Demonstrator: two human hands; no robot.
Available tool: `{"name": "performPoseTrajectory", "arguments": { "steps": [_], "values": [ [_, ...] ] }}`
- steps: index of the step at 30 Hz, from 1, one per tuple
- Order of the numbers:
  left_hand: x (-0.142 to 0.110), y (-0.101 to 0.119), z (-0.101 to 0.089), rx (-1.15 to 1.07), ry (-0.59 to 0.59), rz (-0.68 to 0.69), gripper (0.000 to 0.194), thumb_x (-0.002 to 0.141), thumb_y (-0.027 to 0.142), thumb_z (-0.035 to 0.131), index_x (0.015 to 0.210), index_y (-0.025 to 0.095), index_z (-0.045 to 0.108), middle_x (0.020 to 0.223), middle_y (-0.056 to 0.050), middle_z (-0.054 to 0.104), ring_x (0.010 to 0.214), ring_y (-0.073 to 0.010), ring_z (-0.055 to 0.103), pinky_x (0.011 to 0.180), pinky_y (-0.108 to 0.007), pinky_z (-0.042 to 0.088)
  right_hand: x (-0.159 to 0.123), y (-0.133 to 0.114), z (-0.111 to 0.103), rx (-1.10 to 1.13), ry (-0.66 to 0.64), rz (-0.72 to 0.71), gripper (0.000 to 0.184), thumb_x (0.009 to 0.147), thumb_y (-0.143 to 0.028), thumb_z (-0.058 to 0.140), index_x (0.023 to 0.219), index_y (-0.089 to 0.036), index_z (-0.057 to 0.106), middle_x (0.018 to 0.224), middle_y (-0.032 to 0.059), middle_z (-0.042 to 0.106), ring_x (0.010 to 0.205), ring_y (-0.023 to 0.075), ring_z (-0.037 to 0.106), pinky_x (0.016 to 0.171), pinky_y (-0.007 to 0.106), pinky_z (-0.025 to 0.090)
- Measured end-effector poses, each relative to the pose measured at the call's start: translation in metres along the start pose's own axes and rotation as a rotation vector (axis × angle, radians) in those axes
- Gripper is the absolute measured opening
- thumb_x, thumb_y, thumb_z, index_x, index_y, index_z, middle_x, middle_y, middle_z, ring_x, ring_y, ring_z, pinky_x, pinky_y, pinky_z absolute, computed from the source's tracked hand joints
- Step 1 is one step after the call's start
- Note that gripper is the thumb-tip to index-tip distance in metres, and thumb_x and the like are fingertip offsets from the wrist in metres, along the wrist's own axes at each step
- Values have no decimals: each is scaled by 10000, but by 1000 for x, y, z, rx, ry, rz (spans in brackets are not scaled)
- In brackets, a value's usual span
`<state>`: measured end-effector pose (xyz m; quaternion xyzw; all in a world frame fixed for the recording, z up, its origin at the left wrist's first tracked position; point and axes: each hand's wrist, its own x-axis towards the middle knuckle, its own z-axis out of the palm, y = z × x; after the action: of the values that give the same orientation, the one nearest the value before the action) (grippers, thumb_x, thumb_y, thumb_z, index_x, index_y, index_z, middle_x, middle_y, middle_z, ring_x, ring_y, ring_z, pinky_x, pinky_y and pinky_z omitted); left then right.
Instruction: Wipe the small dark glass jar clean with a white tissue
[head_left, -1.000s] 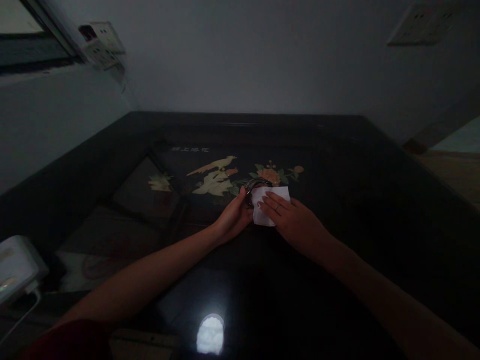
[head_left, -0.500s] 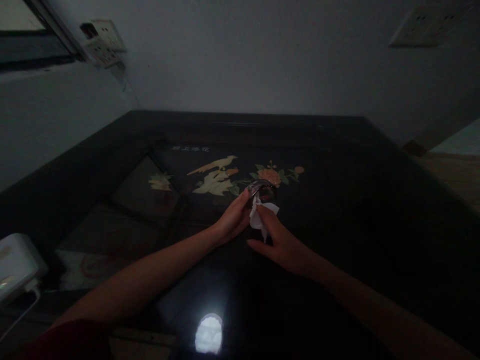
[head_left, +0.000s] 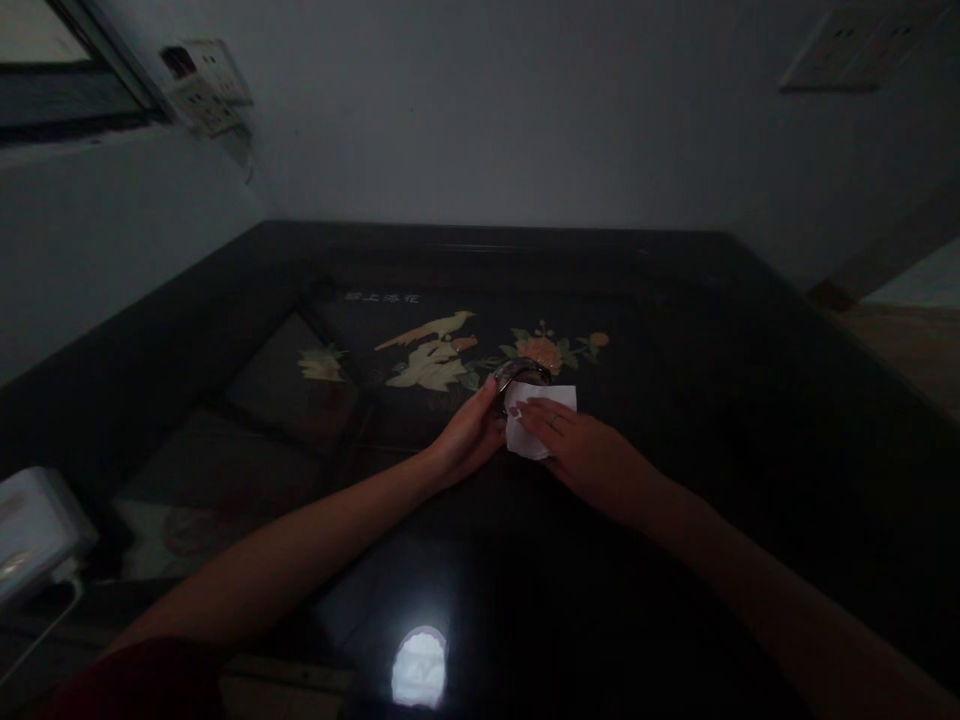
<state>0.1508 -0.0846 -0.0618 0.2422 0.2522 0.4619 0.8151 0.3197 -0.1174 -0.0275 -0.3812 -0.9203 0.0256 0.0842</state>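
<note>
A small shiny metal object [head_left: 522,371], ring-shaped like a bracelet or watch, lies on the dark glossy table [head_left: 675,420]. My left hand [head_left: 469,440] grips its left side with curled fingers. My right hand [head_left: 581,450] lies flat, fingers stretched, pressing a white tissue [head_left: 536,418] against the table and the metal object. A ring shows on one right finger. The room is dim, so fine detail of the metal object is hard to make out.
The tabletop bears a painted bird [head_left: 427,350] and flowers [head_left: 544,350] under glass. A white device [head_left: 34,530] with a cable sits at the left edge. Wall sockets [head_left: 206,85] hang on the left wall. A lamp reflection [head_left: 420,668] glares near me.
Half a second ago my right hand pinched the tissue bunched up beside the metal object; now it is flat again with the tissue spread under the fingers. My left hand has stayed put.
</note>
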Motion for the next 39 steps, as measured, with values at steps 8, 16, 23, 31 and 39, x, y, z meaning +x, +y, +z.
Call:
{"name": "performPoseTrajectory", "arguments": {
  "steps": [8, 16, 23, 31, 39],
  "values": [
    [1, -2, -6, -7, 0, -14, 376, 909, 407, 525, 1190, 171, 607, 1156, -109, 641, 833, -141, 617, 801, -277, 478, 0, 6, -4, -222, 1, -35, 439, 875, -7, 400, 1287, -72, 535, 1393, 185, 515, 1301, 299, 471, 931, 501, 511],
    [-2, 1, 1, 41, 3, 3, 385, 910, 417, 518, 1172, 157, 624, 1104, -104, 677, 1017, -211, 623, 908, -323, 469, 3, -9, 6, 261, 66, 90, 472, 853, -127, 517, 1321, -79, 493, 1342, 195, 550, 1289, 292, 472, 1066, 491, 417],
    [-2, -2, -1, 82, 21, 44, 369, 875, 405, 581, 1144, 155, 617, 1096, -105, 684, 1006, -220, 642, 918, -340, 474, 2, -22, 22, 758, 167, 208, 597, 881, -311, 561, 1424, -191, 343, 1408, 164, 488, 1293, 280, 477, 1063, 497, 396],
    [-4, 1, 1, 66, 49, 4, 333, 884, 392, 571, 1108, 152, 627, 1067, -98, 687, 968, -205, 648, 906, -327, 473, 3, -15, 20, 538, 145, 172, 512, 861, -199, 543, 1351, -92, 440, 1354, 197, 538, 1282, 276, 487, 1072, 481, 395],
    [0, -2, -1, 6, -12, -10, 371, 884, 419, 562, 1140, 160, 631, 1118, -101, 658, 924, -170, 617, 836, -275, 465, 1, 4, -3, 8, 50, 8, 449, 843, 4, 428, 1245, -122, 584, 1316, 172, 592, 1254, 291, 523, 1014, 541, 421]
  ]
}}
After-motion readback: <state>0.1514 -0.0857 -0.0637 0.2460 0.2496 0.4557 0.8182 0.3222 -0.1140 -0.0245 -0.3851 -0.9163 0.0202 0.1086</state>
